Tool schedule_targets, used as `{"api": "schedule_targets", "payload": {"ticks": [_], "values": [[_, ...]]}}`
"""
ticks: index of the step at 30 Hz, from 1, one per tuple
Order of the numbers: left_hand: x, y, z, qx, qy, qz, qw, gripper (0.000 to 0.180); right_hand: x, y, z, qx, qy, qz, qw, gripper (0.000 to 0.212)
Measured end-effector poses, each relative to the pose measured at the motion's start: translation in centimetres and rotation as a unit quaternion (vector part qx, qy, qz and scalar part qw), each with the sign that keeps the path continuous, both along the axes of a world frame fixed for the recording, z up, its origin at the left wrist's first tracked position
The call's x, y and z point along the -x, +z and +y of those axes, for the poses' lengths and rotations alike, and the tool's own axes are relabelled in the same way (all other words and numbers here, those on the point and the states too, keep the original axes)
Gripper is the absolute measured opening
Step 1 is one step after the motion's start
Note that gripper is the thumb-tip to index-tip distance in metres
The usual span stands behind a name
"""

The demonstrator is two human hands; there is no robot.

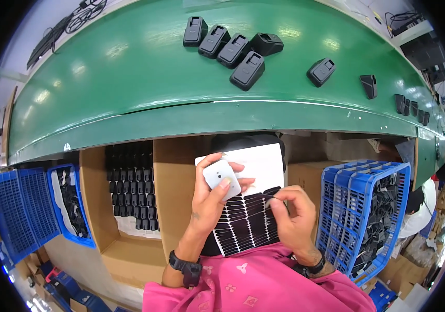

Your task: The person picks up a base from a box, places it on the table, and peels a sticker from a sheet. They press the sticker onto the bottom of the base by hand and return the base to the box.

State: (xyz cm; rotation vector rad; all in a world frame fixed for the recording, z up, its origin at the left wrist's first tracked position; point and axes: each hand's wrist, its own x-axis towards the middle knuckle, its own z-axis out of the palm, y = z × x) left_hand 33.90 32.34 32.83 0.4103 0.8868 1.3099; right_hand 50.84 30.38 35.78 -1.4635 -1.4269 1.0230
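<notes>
My left hand [205, 205] is closed around a small white plastic case [219, 176] with rounded corners and small dark holes in its face; the thumb presses on that face. In front of my body lies a white sheet [265, 165] whose lower part carries rows of black stickers [246, 221]. My right hand [296, 216] pinches at the right edge of this sheet, where a thin black sticker [267, 196] shows at the fingertips. Its far end, near the left hand, is hard to make out.
Black charger-like units [247, 70] stand in a group on the green bench [144, 67], with more toward the right. Below, a cardboard box [129, 260] holds rows of black units. Blue crates [344, 218] with black parts flank me. Another person [421, 213] is at far right.
</notes>
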Motion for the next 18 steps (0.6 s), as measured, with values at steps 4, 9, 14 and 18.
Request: {"api": "schedule_targets", "payload": {"ticks": [4,9,14,18], "values": [[-0.1,2.8,-1.1,-0.019,-0.052,0.107,0.993,0.05,-0.2,3.0,0.2,0.138,-0.021,0.304,0.942,0.004],[-0.4,6.0,-2.7,0.016,-0.195,0.032,0.98,0.046,1.2,5.3,0.7,0.138,0.038,0.323,0.935,0.007],[0.1,6.7,-2.7,0.011,-0.215,0.048,0.975,0.046,1.7,5.3,1.2,0.103,0.087,0.344,0.929,0.006],[-0.2,6.6,-2.7,0.026,-0.224,0.083,0.971,0.044,1.9,5.1,1.0,0.101,0.071,0.34,0.932,0.004]]}}
